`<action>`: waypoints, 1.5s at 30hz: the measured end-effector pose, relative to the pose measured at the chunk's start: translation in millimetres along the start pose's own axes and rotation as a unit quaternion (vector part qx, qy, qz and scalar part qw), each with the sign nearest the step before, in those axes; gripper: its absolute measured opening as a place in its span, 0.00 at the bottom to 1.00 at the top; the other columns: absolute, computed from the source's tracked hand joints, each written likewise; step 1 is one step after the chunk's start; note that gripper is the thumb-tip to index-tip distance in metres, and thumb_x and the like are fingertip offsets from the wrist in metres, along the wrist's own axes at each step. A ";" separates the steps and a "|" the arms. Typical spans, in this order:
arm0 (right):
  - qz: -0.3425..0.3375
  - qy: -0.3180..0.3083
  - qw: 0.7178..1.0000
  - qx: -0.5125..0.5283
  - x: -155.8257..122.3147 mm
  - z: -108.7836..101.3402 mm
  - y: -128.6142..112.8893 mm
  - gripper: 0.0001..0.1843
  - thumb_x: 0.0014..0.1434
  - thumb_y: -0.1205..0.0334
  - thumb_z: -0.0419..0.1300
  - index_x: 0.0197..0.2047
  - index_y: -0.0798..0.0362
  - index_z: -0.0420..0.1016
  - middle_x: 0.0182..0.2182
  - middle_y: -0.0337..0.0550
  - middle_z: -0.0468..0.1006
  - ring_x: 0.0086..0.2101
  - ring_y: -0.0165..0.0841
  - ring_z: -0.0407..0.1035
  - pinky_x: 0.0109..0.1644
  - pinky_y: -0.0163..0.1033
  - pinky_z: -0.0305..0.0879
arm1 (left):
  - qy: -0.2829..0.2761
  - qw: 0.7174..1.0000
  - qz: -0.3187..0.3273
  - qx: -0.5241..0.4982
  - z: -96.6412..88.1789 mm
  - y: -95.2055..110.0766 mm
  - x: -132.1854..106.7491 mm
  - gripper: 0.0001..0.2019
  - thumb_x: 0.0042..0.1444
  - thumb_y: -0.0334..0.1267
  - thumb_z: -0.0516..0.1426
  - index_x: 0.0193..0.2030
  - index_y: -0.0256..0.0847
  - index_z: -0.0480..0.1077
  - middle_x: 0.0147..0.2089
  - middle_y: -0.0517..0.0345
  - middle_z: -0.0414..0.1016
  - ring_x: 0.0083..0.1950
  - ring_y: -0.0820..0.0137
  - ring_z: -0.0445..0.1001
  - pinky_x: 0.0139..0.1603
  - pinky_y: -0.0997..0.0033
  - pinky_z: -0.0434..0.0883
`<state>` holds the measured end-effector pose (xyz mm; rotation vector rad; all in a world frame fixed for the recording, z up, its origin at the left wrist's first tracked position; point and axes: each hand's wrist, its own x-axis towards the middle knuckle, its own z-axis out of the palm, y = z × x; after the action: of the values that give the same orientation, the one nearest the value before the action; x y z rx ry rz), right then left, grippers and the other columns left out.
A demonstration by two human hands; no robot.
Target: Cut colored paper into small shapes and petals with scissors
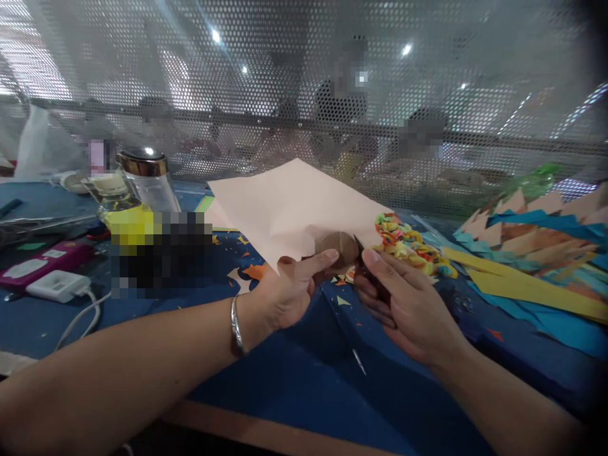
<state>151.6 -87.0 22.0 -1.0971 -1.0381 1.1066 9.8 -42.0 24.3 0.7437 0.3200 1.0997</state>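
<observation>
Though partly hidden, scissors [360, 247] seemingly slant forward-left.

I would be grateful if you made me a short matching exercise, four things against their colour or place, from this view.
1. Paper sheet
2. Dark tool
3. Bracelet
4. Charger

A. Silver, around the left wrist
B. White, at the left of the blue tabletop
C. Pale pink, held by the left hand
D. Gripped in the right hand

Pairs: 1-C, 2-D, 3-A, 4-B.
</observation>
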 end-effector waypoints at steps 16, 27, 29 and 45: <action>0.001 -0.001 1.000 0.000 0.2 -1.0 0.7 0.31 0.51 0.37 0.73 0.26 0.50 0.62 0.17 0.30 0.59 0.16 0.21 0.46 0.15 0.27 0.40 | 0.003 1.000 -0.005 -0.018 4.0 0.2 -3.2 0.23 0.43 0.32 0.74 0.48 0.39 0.81 0.38 0.49 0.86 0.56 0.51 0.81 0.61 0.53 0.72; 0.007 0.003 1.000 -0.007 -0.2 -2.5 -0.6 0.30 0.51 0.38 0.74 0.27 0.50 0.63 0.17 0.30 0.58 0.16 0.20 0.46 0.15 0.26 0.39 | 0.008 1.000 -0.006 -0.013 6.0 1.9 -3.0 0.27 0.37 0.29 0.75 0.49 0.41 0.81 0.40 0.50 0.86 0.55 0.52 0.81 0.60 0.53 0.72; 0.004 0.006 1.000 -0.003 -0.2 -2.5 -0.2 0.30 0.50 0.38 0.74 0.27 0.51 0.64 0.18 0.30 0.58 0.16 0.19 0.47 0.15 0.25 0.41 | 0.005 1.000 -0.009 -0.008 5.0 1.8 -2.3 0.27 0.38 0.29 0.75 0.49 0.40 0.81 0.40 0.50 0.86 0.52 0.53 0.82 0.59 0.53 0.72; 0.020 0.013 0.999 -0.027 3.1 -7.9 4.4 0.32 0.48 0.36 0.74 0.26 0.51 0.63 0.18 0.30 0.59 0.17 0.20 0.48 0.17 0.27 0.42 | -0.018 0.998 0.000 0.060 -8.7 -3.8 4.4 0.13 0.47 0.37 0.72 0.39 0.39 0.81 0.43 0.45 0.85 0.59 0.53 0.79 0.66 0.52 0.70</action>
<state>159.2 -84.6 16.7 -1.1765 -1.0336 1.0984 9.2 -35.7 16.0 0.8694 0.3580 1.0731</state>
